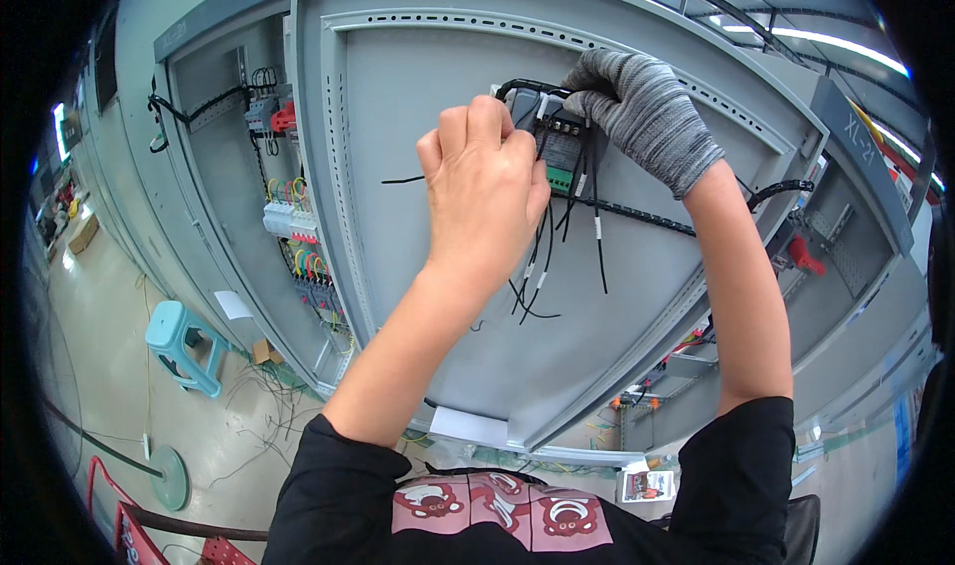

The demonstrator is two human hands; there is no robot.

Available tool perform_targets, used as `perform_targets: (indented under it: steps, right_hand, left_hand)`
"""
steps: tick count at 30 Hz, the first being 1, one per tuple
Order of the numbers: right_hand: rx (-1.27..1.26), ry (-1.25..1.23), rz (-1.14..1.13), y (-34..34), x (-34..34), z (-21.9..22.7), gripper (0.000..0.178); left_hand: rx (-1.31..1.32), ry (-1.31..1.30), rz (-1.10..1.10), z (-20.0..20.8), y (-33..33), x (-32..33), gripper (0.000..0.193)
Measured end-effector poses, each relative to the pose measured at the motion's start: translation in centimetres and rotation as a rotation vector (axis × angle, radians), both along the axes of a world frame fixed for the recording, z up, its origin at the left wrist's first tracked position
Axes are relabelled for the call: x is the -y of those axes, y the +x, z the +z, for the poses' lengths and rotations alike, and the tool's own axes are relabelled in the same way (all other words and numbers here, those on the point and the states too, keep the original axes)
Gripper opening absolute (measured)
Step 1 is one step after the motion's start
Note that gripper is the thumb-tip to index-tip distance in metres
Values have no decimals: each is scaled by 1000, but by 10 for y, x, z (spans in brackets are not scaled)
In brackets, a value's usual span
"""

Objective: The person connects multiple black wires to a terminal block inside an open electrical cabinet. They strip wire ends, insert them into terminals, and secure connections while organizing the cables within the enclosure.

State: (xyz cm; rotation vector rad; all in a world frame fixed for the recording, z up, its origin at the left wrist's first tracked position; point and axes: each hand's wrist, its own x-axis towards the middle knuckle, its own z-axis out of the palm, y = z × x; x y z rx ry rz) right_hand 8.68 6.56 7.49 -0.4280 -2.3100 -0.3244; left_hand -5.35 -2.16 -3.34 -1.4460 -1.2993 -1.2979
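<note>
Grey cabinets [144,147] line the room. Near the panel's [388,88] upper edge, the left hand [480,182] curls over the module's [557,147] left side, grip hidden from me; white-tagged black wires [601,257] hang below; the gloved right hand [645,117] bends at its upper right, hold unclear; white lettering [861,134] marks a cabinet beyond.

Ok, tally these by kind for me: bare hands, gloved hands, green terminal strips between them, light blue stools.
Bare hand (left): 1
Gloved hand (right): 1
Green terminal strip: 1
Light blue stool: 1
Total: 4
</note>
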Motion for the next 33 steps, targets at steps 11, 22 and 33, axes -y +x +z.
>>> perform_targets:
  steps: [11, 22, 33]
  right_hand:
    - [-11, 35, -5, -1, -9, -1, 22]
    - [-61, 252, -181, -4, 12, -17, 20]
    - [-540, -391, -226, 30, 117, -137, 7]
  left_hand:
    - [34, 175, -296, -44, 7, 38, 25]
    - [1040, -727, -1361, -120, 23, 29, 30]
    - [1036, -954, -1591, -101, 12, 48, 30]
